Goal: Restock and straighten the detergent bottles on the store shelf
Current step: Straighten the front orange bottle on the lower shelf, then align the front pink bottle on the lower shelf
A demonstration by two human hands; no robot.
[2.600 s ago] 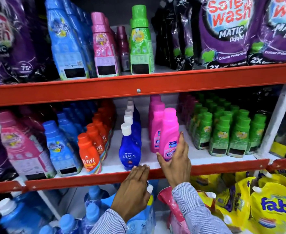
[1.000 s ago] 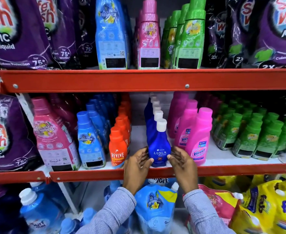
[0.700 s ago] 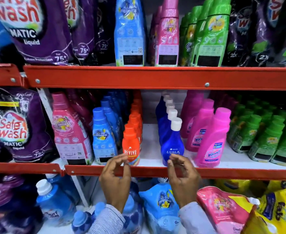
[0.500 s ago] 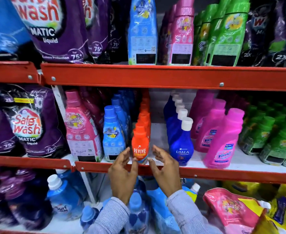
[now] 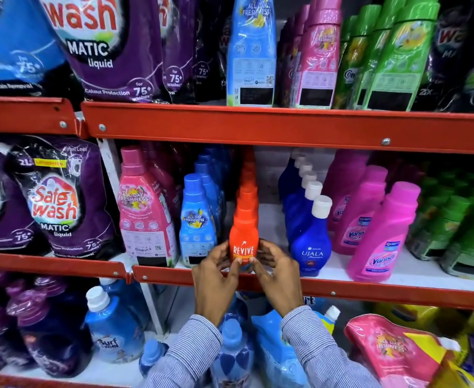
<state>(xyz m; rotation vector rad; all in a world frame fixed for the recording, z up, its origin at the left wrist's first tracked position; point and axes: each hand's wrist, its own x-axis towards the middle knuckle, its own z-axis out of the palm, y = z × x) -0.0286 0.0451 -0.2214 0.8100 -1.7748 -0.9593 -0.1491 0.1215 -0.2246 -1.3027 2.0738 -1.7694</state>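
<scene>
While upright, orange Revive bottle [image 5: 243, 242] — both hands [image 5: 215, 278] clasp.

Both hands, left hand [image 5: 216, 278] and right hand [image 5: 279, 278], around the front orange Revive bottle [image 5: 243, 236] (upright, at the shelf edge [image 5: 342, 289]).

1. The Revive bottle [image 5: 243, 242] stands at the front edge of the middle shelf [image 5: 342, 289], centre of the frame, heading a row running back.
2. The left hand [image 5: 216, 281] and right hand [image 5: 277, 278] flank its base, touching it.
3. The Ujala bottle [image 5: 311, 245] stands just right of it; the Vanish bottle [image 5: 381, 242] further right.
4. Safe Wash pouches [image 5: 59, 203] fill the left of the frame.
</scene>
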